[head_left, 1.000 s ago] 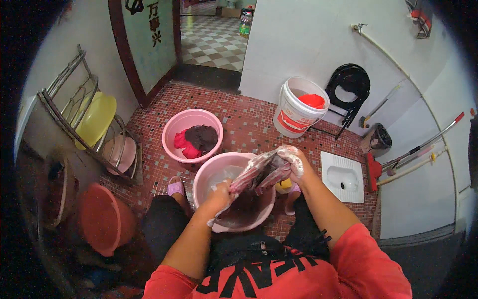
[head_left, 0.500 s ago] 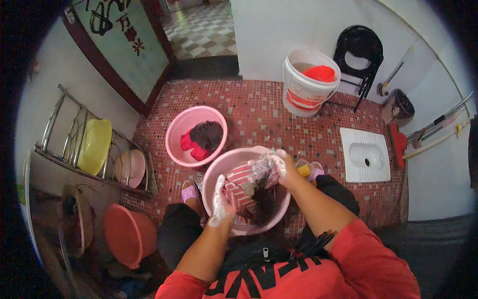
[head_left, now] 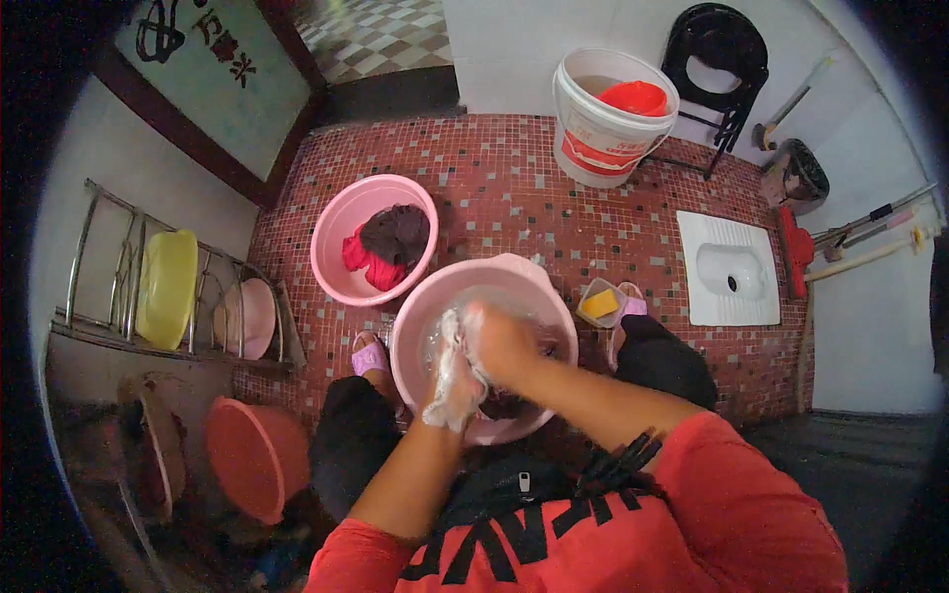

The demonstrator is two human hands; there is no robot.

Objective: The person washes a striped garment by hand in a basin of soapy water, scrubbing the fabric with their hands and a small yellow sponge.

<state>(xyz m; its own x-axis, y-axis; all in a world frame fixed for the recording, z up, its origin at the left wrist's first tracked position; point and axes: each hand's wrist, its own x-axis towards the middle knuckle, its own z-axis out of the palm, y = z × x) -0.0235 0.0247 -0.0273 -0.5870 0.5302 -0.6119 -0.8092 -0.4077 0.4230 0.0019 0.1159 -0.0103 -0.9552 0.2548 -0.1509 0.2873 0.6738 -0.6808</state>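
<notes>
Over a pink basin (head_left: 407, 306) of sudsy water, my two hands are pressed together. My left hand (head_left: 457, 381), coated in white lather, is closed on a bunched, wet striped garment (head_left: 506, 403). Against it my right hand (head_left: 499, 346) is closed on the same cloth, smeared by motion. The hands hide most of the garment; a dark part of it shows below them, in the basin. A second pink basin (head_left: 326, 232), to the far left, holds dark cloth (head_left: 400, 235) and red cloth (head_left: 371, 265).
By my right foot sits a clear box with a yellow soap bar (head_left: 598, 303). Ahead stand a white bucket (head_left: 603, 148) with a red dipper (head_left: 635, 98) and a black folding chair (head_left: 717, 59). A squat toilet (head_left: 732, 267) lies right; a metal rack (head_left: 109, 336) and red tub (head_left: 257, 460) stand left.
My hands have come together from either side of the spread striped garment, the right moving left and down. The cloth is now bunched between them. The view has shifted slightly.
</notes>
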